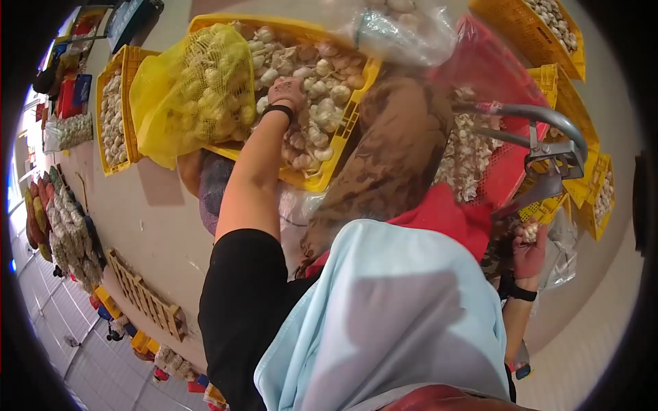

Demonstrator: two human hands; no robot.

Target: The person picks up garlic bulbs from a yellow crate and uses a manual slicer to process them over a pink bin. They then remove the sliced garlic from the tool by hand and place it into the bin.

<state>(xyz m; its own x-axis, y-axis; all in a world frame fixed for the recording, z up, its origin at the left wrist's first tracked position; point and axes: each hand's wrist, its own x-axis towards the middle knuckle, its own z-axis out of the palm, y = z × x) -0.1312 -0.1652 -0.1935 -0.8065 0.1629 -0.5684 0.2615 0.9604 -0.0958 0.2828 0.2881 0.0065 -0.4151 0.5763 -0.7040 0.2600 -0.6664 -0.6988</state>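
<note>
My left hand (286,94), with a black band at the wrist, reaches down among garlic bulbs (317,89) in a large yellow crate (321,179). Its fingertips are hidden against the bulbs, so I cannot tell whether they grip one. Low on the right, my right hand (528,259) has its fingers closed around a garlic bulb (530,233). A yellow mesh bag (199,89) full of bulbs lies over the crate's left part. Between my hands stands a red basin (504,72) with garlic trimmings (466,154), and a bent metal tube fixture (558,123) reaches over its edge.
More yellow crates (510,34) of garlic stand at the far right, and another crate (125,113) is left of the mesh bag. A clear plastic bag (404,34) hangs over the far edge. A wooden pallet (142,294) and piled sacks (68,236) lie left.
</note>
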